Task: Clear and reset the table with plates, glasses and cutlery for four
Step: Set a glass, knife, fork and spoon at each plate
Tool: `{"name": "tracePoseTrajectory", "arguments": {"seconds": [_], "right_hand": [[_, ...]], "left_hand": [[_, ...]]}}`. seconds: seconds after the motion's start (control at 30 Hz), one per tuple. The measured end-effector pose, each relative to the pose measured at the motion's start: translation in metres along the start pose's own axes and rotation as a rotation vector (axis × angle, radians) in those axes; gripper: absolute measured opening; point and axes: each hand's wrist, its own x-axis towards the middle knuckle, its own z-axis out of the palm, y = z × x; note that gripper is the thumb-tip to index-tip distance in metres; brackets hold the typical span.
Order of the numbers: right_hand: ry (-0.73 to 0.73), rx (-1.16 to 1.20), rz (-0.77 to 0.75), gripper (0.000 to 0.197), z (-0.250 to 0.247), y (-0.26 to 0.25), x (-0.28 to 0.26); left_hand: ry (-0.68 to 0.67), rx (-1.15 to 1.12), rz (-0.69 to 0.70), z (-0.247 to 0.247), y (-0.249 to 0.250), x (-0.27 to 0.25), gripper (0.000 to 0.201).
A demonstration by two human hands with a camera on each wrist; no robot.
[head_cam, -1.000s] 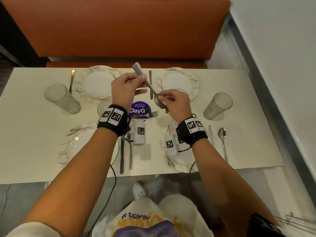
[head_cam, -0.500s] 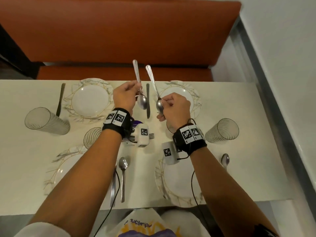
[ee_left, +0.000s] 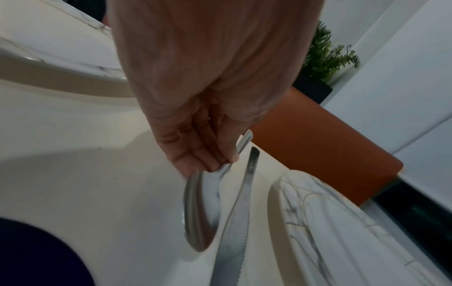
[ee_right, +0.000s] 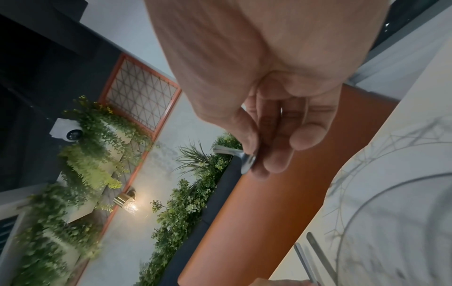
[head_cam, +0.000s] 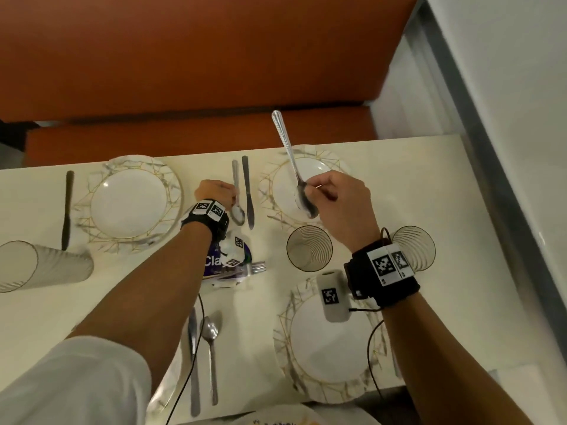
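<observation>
Left hand [head_cam: 214, 193] pinches spoon [head_cam: 237, 199] beside knife [head_cam: 248, 191] — right hand [head_cam: 340, 200] holds second spoon [head_cam: 294, 167].

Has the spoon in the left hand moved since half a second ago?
Yes. The spoon in the left hand has come down onto the table, beside the knife it was raised above before.

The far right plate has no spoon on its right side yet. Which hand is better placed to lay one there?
The right hand: it holds a steel spoon raised over the gold-lined white plate. The left hand is setting its spoon beside the table knife.
</observation>
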Motion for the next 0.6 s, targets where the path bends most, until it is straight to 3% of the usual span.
{"name": "tracePoseTrajectory", "arguments": {"seconds": [0.1, 0.23, 0.47, 0.6], "right_hand": [[0.0, 0.037, 0.032, 0.008, 0.0, 0.004, 0.003], [-0.014, 0.101, 0.089, 0.005, 0.004, 0.009, 0.007], [-0.021, 0.115, 0.092, 0.008, 0.008, 0.007, 0.009], [-0.023, 0.118, 0.096, 0.009, 0.009, 0.007, 0.01]], "left_hand": [[0.017, 0.091, 0.008, 0.002, 0.007, 0.006, 0.003], [0.087, 0.154, 0.007, 0.003, 0.008, 0.013, 0.018], [0.082, 0.221, 0.012, 0.003, 0.009, 0.008, 0.014], [0.118, 0.226, 0.004, 0.004, 0.009, 0.0, 0.023]]}}
